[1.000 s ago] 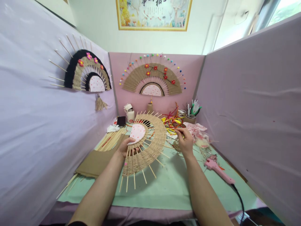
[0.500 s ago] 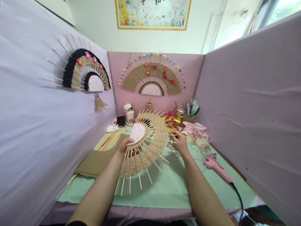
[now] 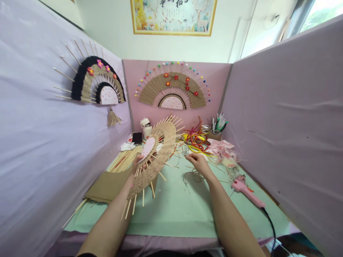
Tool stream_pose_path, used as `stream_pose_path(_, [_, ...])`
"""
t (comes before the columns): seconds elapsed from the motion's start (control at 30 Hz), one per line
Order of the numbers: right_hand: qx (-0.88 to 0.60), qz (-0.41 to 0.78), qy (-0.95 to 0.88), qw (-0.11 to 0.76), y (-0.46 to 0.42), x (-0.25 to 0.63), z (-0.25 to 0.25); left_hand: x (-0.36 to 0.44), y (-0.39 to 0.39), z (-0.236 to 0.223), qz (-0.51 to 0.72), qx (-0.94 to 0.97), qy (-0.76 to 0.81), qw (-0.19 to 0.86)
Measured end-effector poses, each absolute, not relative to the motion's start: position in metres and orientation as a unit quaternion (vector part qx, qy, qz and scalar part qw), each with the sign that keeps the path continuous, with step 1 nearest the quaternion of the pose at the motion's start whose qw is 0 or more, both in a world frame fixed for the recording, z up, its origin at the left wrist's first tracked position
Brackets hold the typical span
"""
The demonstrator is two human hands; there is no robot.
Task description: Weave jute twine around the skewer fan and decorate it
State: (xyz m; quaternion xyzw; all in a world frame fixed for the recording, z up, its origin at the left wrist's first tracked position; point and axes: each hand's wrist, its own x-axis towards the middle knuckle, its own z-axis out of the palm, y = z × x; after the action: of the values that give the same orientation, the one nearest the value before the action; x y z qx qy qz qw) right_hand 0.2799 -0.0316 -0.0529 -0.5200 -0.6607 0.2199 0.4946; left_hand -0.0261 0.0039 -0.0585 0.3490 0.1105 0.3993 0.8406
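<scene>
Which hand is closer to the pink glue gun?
Right. The right hand is above the table, up and to the left of the pink glue gun in the picture; the left hand is farther left, holding the woven fan.

the woven fan has turned more edge-on and shifted left; the right hand has moved leftward too, now clear of the fan's sticks.

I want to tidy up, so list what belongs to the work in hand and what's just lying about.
Likely in the work:
tan semicircular woven fan with pale sticks, in the left hand
thin brown looped twine, below the right hand

Apparently just lying about:
pink plastic pistol-shaped glue gun
flat black phone-like rectangle
white cylindrical bottle
</scene>
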Motion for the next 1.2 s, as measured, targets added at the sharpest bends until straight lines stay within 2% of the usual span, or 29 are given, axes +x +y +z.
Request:
stream_pose_path(0.1, [-0.568, 0.176, -0.660, 0.459, -0.027, 0.285, -0.059, -0.028, 0.004, -0.060, 0.436, 0.323, 0.037, 0.839])
stream_pose_path(0.27, [-0.595, 0.161, -0.666, 0.419, -0.024, 0.290, -0.062, -0.026, 0.003, -0.060, 0.402, 0.331, -0.004, 0.854])
stream_pose_path(0.4, [-0.594, 0.168, -0.666, 0.418, -0.024, 0.290, -0.062, -0.021, -0.002, -0.054, 0.375, 0.339, 0.004, 0.863])
stream_pose_path(0.5, [-0.563, 0.177, -0.670, 0.451, -0.028, 0.291, -0.056, -0.018, -0.005, -0.052, 0.364, 0.341, 0.026, 0.866])
stream_pose_path(0.8, [-0.324, 0.391, -0.639, 0.579, -0.048, 0.275, -0.033, -0.016, -0.001, -0.059, 0.327, 0.366, 0.080, 0.868])
stream_pose_path(1.03, [-0.356, 0.446, -0.561, 0.600, -0.046, 0.276, -0.037, -0.010, -0.003, -0.053, 0.286, 0.376, 0.089, 0.877])
stream_pose_path(1.2, [-0.265, 0.532, -0.525, 0.610, -0.050, 0.283, -0.031, -0.028, 0.001, -0.040, 0.229, 0.378, 0.100, 0.891])
